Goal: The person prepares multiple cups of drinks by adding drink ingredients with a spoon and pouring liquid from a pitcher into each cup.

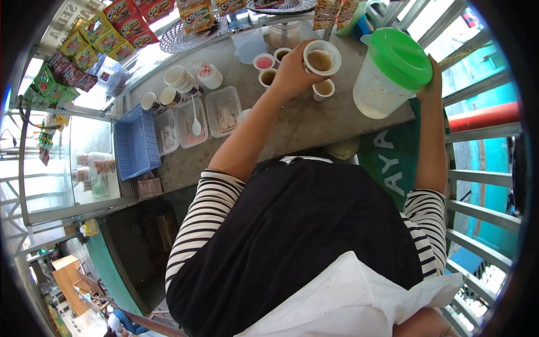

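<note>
My left hand (pixel 291 72) is closed round a paper cup (pixel 337 56) with brown liquid in it, raised above the counter. At the right, my right hand (pixel 432 84) grips the handle side of a clear plastic pitcher (pixel 373 81) with a green lid (pixel 401 59). The pitcher tilts a little, and a pale remnant shows near its bottom. Below the held cup stands another cup of brown drink (pixel 323 90). Beside my left hand are a cup of pink drink (pixel 264 62) and two cups with dark contents (pixel 268 78), (pixel 281 54).
Stacked paper cups (pixel 178 77), a white-and-red cup (pixel 209 74), clear tubs (pixel 223 112) with a spoon (pixel 196 126), and a blue basket (pixel 135 140) line the left of the counter (pixel 275 126). Snack packets (pixel 123 25) hang above. Metal bars (pixel 480 174) flank the right.
</note>
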Available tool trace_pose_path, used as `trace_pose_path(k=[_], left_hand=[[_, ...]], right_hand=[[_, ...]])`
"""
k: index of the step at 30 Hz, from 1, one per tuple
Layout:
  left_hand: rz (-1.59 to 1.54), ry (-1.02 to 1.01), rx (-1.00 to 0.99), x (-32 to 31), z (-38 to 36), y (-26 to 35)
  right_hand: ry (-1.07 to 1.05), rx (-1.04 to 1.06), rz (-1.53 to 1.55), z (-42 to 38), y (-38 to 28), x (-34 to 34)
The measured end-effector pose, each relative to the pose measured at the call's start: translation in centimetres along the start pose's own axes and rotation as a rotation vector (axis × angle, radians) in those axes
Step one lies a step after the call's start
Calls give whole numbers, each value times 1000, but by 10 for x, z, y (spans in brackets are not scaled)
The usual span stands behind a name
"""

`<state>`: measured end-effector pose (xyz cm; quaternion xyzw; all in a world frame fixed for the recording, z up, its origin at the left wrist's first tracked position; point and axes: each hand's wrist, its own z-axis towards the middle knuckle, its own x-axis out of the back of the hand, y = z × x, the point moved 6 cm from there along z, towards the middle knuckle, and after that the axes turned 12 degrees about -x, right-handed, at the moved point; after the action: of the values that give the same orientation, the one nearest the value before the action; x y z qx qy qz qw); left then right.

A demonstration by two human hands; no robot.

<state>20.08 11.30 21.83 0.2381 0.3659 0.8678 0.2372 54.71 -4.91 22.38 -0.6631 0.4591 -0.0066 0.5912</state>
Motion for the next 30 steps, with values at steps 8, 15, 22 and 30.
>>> trace_pose_path(k=[8,15,22,30], left_hand=[[46,115,28,39,-16,4],[151,282,171,86,-81,-22],[93,494,203,136,-169,-37],[94,681,387,205,-260,-30]], right_hand=[[55,110,15,49,53,62],[275,702,-745,16,51,44],[470,466,-191,21,128,94],[665,653,-906,-60,271,45]])
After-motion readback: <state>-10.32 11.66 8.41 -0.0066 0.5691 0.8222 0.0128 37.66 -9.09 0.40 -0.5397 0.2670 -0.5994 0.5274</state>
